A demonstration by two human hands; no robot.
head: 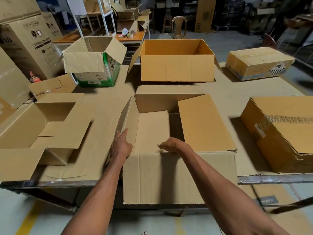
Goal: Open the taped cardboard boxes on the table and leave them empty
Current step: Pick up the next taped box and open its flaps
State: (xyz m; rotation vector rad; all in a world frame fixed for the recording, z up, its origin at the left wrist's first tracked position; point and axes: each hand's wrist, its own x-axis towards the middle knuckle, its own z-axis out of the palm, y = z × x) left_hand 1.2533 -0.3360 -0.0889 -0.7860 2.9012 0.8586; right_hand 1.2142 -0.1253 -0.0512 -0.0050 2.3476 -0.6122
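An open brown cardboard box (179,177) stands at the table's near edge, its front flap hanging down over the edge. Inside I see only bare cardboard. My left hand (120,146) grips its left side flap, thumb on the inside. My right hand (171,145) curls over the front rim with the fingers inside the box. The right flap (203,122) lies partly folded inward. Two closed, taped boxes remain: one at the right (284,133) and one at the far right (257,62).
Open boxes stand around: a low one at the left (42,131), a green-and-white one (94,68) at the far left, a large yellow-brown one (177,65) behind. Big LG cartons (25,44) flank the left. The table's metal edge (271,179) runs along the front.
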